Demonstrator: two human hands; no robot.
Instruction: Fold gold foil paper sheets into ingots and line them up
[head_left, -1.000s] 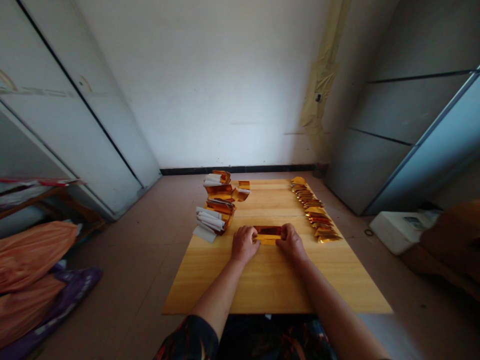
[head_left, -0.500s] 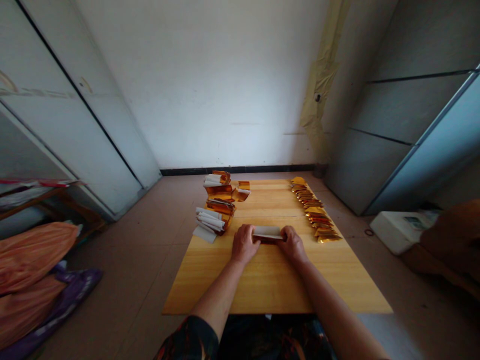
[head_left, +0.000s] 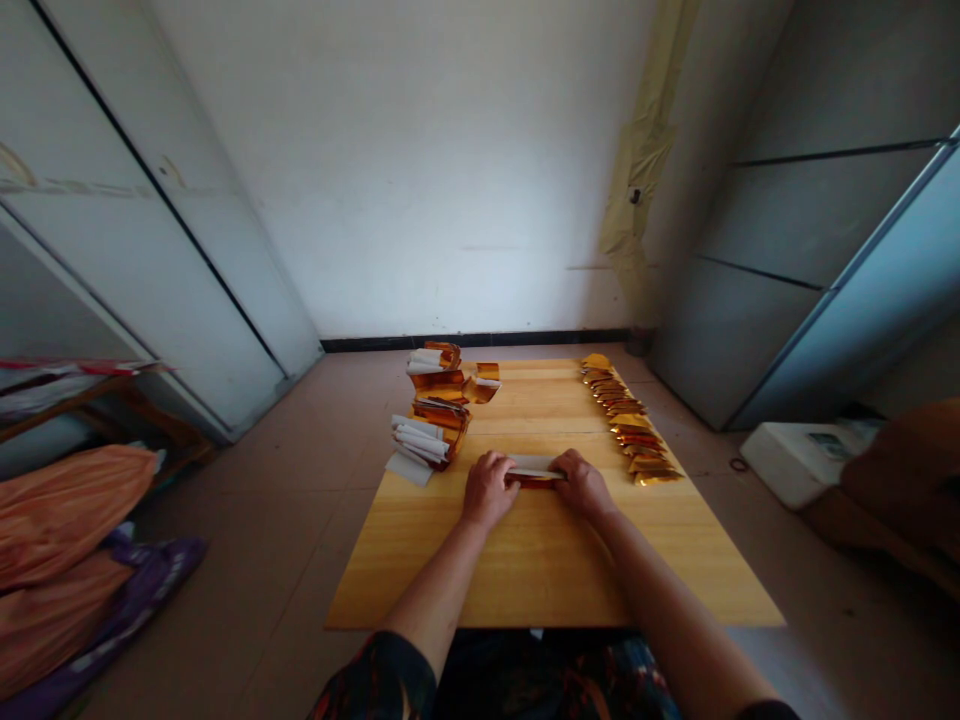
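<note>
Between my two hands, low over the wooden table (head_left: 540, 565), is a sheet of foil paper (head_left: 534, 465), pale on its upper face and shiny gold-brown along the near edge. It is partly rolled or folded over. My left hand (head_left: 489, 488) grips its left end with curled fingers. At the opposite end my right hand (head_left: 583, 485) has its fingers closed on the paper. Curved stacks of the same gold and pale sheets (head_left: 424, 440) lie to the left. On the right is a row of folded gold foil pieces (head_left: 634, 420).
A small gold piece (head_left: 486, 383) lies beside the far stacks. Grey cabinets (head_left: 757, 220) stand to the right, near a white box (head_left: 791, 465) on the floor. Orange cloth (head_left: 67, 520) is at the left, and a white wall (head_left: 450, 200) rises behind the table.
The paper's upper pale flap has been brought lower and nearer, showing narrower. My right hand has shifted slightly left, its fingers now lying over the paper's edge.
</note>
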